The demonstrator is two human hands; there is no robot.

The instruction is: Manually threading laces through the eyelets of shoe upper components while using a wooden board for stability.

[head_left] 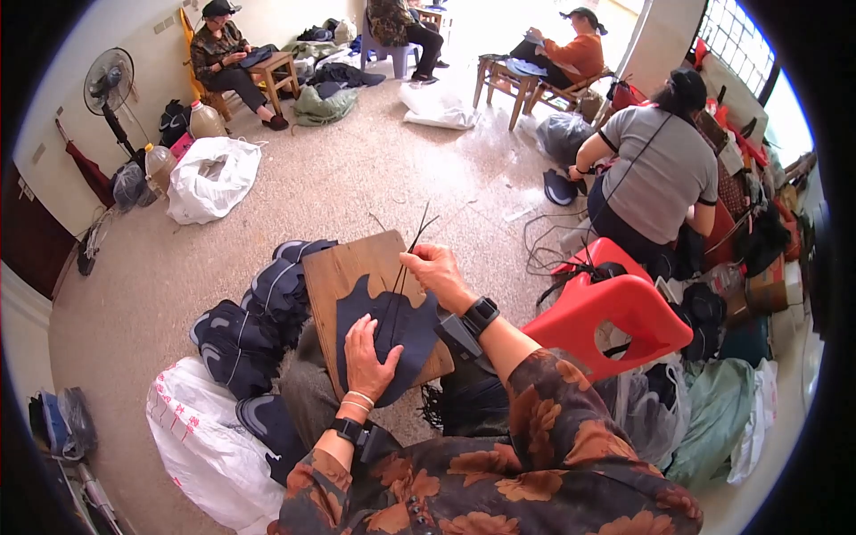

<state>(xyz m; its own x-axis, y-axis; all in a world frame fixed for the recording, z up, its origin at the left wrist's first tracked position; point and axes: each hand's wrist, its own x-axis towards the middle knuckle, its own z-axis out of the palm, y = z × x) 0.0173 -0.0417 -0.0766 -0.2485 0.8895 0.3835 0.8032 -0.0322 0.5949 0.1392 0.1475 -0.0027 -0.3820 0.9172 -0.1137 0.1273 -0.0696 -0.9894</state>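
Both hands (pixel 370 357) (pixel 434 267) work dark fabric (pixel 401 321) seemingly inside board (pixel 343 267) edges.

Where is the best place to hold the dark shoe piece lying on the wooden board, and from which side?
Probably its near edge, from the person's side: the dark shoe piece lies flat on the wooden board, the left hand presses there already, and the right hand keeps the cords at the far end.
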